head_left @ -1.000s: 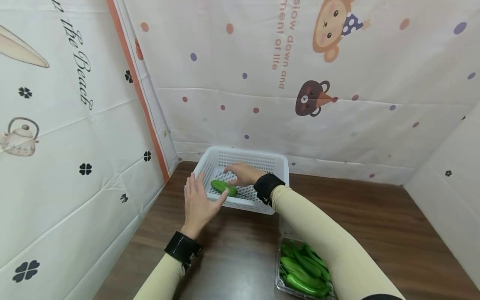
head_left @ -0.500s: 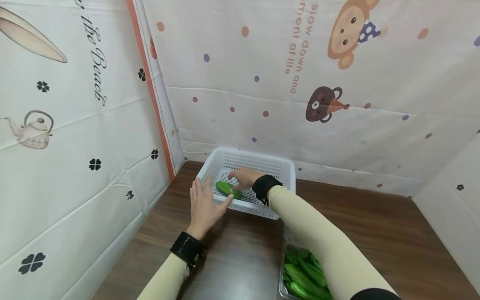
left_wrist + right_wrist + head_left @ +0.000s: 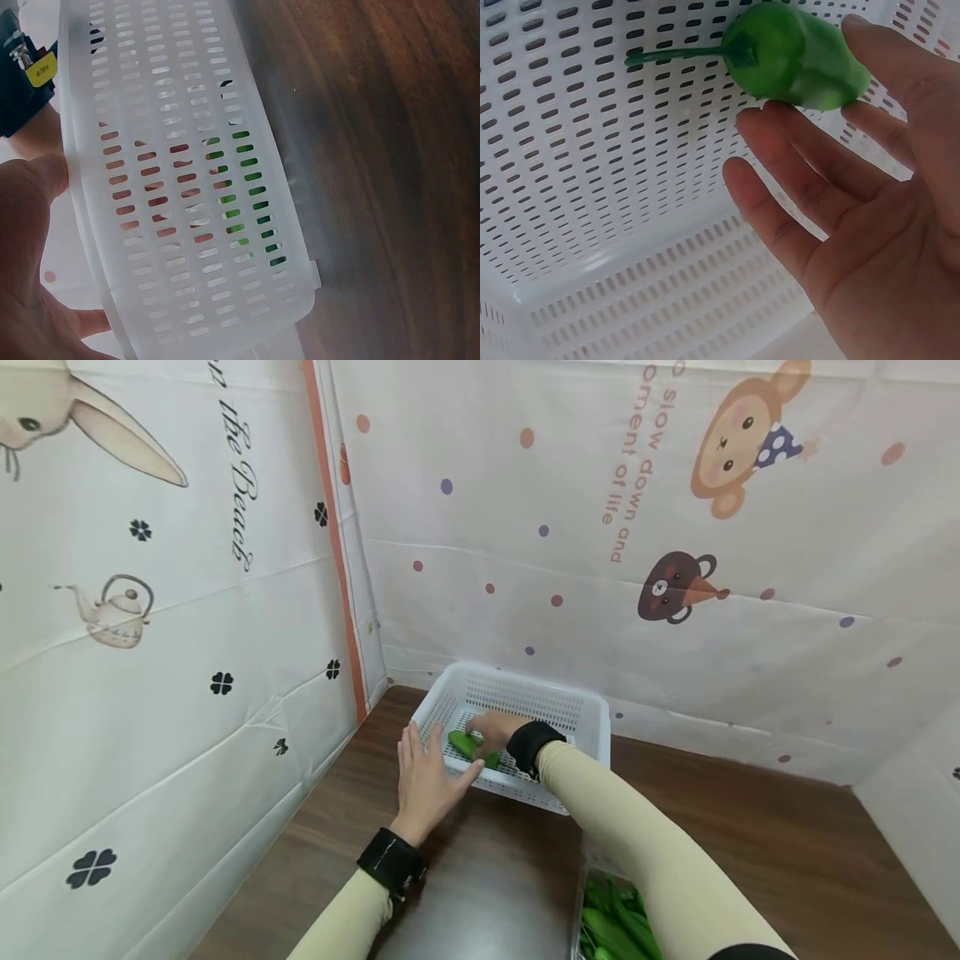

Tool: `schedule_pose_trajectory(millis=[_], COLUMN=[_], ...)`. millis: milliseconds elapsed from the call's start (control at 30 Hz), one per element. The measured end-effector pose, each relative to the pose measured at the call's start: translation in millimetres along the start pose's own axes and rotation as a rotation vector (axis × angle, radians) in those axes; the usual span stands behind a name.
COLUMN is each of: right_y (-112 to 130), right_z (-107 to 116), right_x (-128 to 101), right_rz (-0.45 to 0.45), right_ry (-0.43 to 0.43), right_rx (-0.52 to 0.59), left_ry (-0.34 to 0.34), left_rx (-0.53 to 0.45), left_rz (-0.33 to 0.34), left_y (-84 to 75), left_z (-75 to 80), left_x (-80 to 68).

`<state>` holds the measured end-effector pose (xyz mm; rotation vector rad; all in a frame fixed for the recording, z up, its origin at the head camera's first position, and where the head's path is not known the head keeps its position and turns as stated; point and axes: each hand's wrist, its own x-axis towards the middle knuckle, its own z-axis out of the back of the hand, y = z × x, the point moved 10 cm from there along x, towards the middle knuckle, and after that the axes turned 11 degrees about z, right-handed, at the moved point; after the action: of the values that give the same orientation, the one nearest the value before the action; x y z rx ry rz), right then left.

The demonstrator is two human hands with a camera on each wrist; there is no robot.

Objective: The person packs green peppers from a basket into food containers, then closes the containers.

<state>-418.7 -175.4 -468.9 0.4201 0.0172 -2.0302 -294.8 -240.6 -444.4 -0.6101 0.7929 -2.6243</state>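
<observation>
A green pepper (image 3: 462, 742) lies on the floor of a white perforated plastic basket (image 3: 525, 788). In the right wrist view the pepper (image 3: 795, 60) shows its dark green stem. My right hand (image 3: 497, 731) is inside the basket, with thumb and fingertips beside and against the pepper, not closed round it. Spread fingers of my left hand (image 3: 427, 781) rest at the basket's front left corner, the thumb along the front rim. In the left wrist view, green shows through the slots of the basket wall (image 3: 161, 71).
A clear plastic box (image 3: 579, 931) of several green peppers (image 3: 611, 935) stands at the near right, partly hidden by the right sleeve. Printed cloth walls (image 3: 480, 627) rise behind and left of the brown wooden table (image 3: 480, 868).
The head view has turned, so everything shifts right and slightly down. My right hand has come lower and closer over the pepper. The left hand stays at the basket's corner.
</observation>
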Motion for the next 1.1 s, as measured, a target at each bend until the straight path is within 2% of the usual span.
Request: schedule_pose_trajectory(millis=[167, 467, 867, 1100], right_y=[-4, -9, -6, -4], right_z=[-12, -3, -1, -4], right_x=[0, -4, -9, -9], right_rz=[0.002, -0.02, -0.029, 0.003], right_ry=[0.0, -0.039, -0.038, -0.044], right_rx=[-0.001, 0.02, 0.019, 0.012], left_ry=[0.009, -0.011, -0.02, -0.027], left_rx=[0.013, 0.006, -0.004, 0.041], left_rz=[0.01, -0.011, -0.001, 0.012], left_y=[-0.4, -5.3, -3.0, 2.0], left_z=[-4.3, -0.5, -0.9, -4.9], left_x=[-5.3, -1.0, -2.6, -5.3])
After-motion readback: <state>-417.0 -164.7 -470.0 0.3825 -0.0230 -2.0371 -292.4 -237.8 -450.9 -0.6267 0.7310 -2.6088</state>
